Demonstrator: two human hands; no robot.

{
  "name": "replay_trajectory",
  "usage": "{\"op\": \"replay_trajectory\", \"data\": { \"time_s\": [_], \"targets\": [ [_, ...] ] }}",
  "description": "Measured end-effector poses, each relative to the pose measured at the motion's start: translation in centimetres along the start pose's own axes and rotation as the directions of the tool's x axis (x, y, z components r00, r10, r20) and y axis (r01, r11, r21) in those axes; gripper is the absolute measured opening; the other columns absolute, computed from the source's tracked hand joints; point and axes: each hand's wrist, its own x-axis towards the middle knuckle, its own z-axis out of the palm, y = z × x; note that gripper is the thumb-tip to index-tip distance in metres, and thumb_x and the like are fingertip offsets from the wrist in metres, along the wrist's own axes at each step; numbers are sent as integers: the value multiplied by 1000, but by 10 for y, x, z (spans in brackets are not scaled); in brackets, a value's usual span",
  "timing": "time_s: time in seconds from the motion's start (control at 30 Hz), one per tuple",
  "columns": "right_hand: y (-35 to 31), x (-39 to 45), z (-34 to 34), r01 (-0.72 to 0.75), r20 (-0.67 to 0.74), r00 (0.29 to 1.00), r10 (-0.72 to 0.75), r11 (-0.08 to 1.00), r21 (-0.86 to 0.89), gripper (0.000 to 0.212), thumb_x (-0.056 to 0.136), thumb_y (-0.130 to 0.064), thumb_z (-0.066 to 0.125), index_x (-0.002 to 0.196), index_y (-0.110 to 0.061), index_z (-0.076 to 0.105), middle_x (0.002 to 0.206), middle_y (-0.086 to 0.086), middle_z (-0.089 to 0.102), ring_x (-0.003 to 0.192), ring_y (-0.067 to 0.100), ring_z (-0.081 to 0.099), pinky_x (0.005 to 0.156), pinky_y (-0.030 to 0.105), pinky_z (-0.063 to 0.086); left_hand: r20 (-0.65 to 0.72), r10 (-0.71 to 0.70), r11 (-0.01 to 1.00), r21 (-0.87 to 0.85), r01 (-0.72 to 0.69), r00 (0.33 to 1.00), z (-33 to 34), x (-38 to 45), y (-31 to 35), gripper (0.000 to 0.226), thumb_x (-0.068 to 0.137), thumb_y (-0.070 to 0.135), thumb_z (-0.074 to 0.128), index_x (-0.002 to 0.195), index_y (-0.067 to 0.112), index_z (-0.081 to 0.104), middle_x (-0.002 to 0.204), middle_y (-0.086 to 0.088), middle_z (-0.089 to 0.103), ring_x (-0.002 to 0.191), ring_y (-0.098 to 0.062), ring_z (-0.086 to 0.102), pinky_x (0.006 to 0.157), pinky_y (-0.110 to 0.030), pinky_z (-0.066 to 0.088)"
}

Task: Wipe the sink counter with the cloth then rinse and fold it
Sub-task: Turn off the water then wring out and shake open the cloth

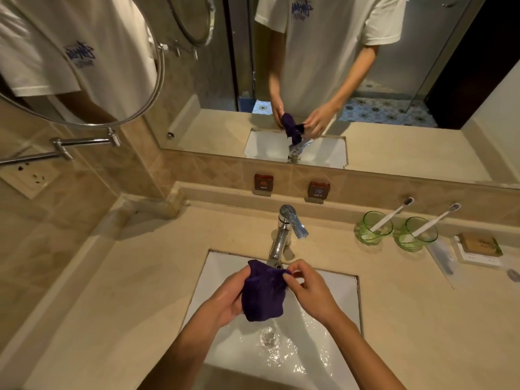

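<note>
The beige counter (118, 291) ran wall to wall in front of you, with a wide mirror (394, 80) above the backsplash and a round swing-arm mirror (84, 60) at upper left. The white rectangular sink (323, 347) was set into the counter; water lay rippling over its floor around the drain (268, 337). The chrome faucet (287, 229) stood at the back rim, spout toward you.

You held the dark purple cloth (263, 295) bunched above the basin, below the spout. Your left hand (225, 302) was cupped around its left side and lower part, gripping it. Your right hand (309, 291) pinched the upper right edge between thumb and fingertips, the other fingers curled.

On the counter at right stood 2 green glass cups (372, 229), just beside each other, each holding 1 white toothbrush (392, 213) leaning right with bristles up. Right of them, a brown soap bar (479, 243) sat in a white dish (478, 258).

2 small plaques, HOT (263, 182) and COLD (318, 190), were on the backsplash.
</note>
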Motion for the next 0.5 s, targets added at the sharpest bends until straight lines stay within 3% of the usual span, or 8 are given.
{"op": "replay_trajectory", "data": {
  "time_s": [0.07,0.1,0.17,0.23,0.3,0.37,0.43,0.5],
  "targets": [
    [-8,-5,-5,58,-25,998,-58,998,4,9,100,-23,59,92,-23,55,117,-15,63,108,2,60,85,21,51,-31,-1,1000,10,1,1000,-1,-5,2,49,102,55,43,120,19,72,113,-5,77,108,-25,72,86,-38,55],
    [-14,-7,-7,72,-32,997,-72,997,26,10,101,-21,57,92,-22,54,115,-18,64,105,0,61,84,20,51,-40,-2,1000,14,3,999,-3,-7,4,53,101,59,40,119,20,72,112,-4,78,108,-25,72,84,-37,54],
    [-28,-13,-11,89,-29,996,-87,993,72,13,103,-17,53,91,-23,50,90,-5,69,81,5,63,74,22,49,-40,10,999,31,-9,999,-6,-13,6,56,100,64,38,117,21,70,103,1,79,98,-20,73,78,-35,54],
    [-40,-16,-12,135,-32,991,-133,989,54,14,104,-19,50,93,-26,48,78,9,61,69,13,54,67,29,45,-14,59,995,84,-57,998,-11,-22,9,47,100,60,42,112,19,63,89,6,77,80,-12,72,63,-28,55],
    [-55,-18,-10,186,-51,981,-185,982,26,12,105,-20,50,95,-27,49,78,8,59,67,10,50,64,27,42,-5,106,984,147,-104,994,-21,-26,9,37,98,48,59,119,18,53,105,1,75,90,-15,72,65,-30,57],
    [-69,-18,-9,227,-74,971,-227,974,-10,12,105,-20,51,95,-27,50,78,3,58,65,5,48,62,23,39,6,125,978,168,-124,992,-28,-28,8,45,93,27,72,124,23,41,124,-3,67,100,-18,69,69,-31,59],
    [-85,-18,-4,257,-95,960,-262,965,-58,9,105,-20,50,97,-23,51,78,-1,59,66,8,50,62,22,39,11,161,967,198,-160,987,-36,-30,7,55,91,11,72,120,30,29,128,-4,62,101,-18,68,65,-29,59],
    [-103,-21,3,292,-120,944,-306,949,-119,8,105,-20,49,97,-22,51,82,-4,60,72,11,54,65,22,41,46,218,941,255,-223,975,-45,-34,8,61,92,1,66,116,40,26,121,-6,65,100,-21,70,68,-36,62]
  ]
}}
